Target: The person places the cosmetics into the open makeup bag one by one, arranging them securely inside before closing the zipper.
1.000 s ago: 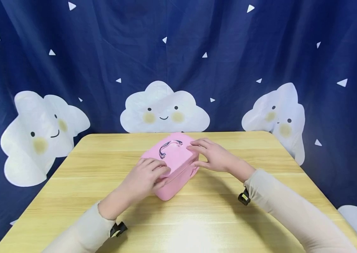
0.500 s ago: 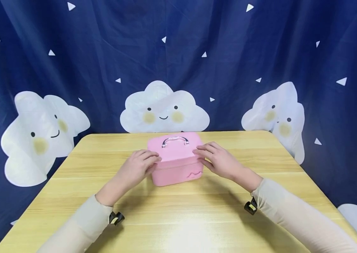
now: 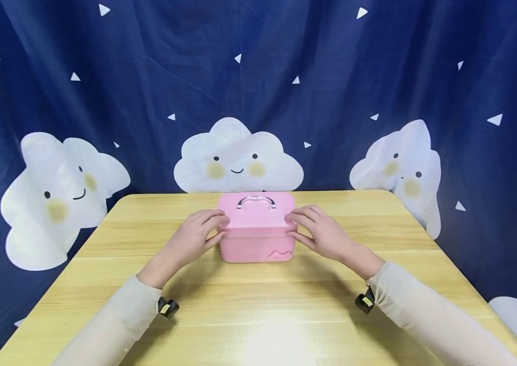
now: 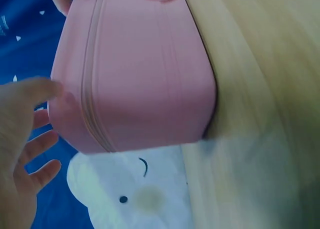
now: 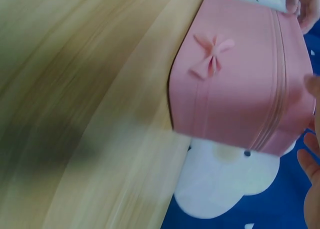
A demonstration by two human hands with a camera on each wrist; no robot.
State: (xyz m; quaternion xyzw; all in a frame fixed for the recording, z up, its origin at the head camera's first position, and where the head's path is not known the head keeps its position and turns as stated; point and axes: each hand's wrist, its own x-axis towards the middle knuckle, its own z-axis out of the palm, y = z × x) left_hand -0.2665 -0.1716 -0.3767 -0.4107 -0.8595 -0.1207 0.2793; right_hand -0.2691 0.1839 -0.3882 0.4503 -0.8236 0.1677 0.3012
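Observation:
A pink zippered case (image 3: 258, 249) with a silver handle (image 3: 256, 201) on its lid sits squarely at the table's far edge, lid down. A bow (image 5: 213, 55) decorates its front. My left hand (image 3: 196, 236) touches the case's left corner, thumb toward the front; in the left wrist view the other fingers (image 4: 45, 174) spread loosely beside it. At the right corner, my right hand (image 3: 324, 234) touches the lid edge with relaxed fingers. The far sides of the case are hidden.
The light wooden table (image 3: 258, 305) extends toward me. Behind it hangs a dark blue curtain (image 3: 331, 101) with white clouds and triangles. Black cameras (image 3: 168, 308) are strapped at both wrists.
The case has turned from a slant to face me squarely, and has moved slightly back. Both hands moved with it, staying at its sides.

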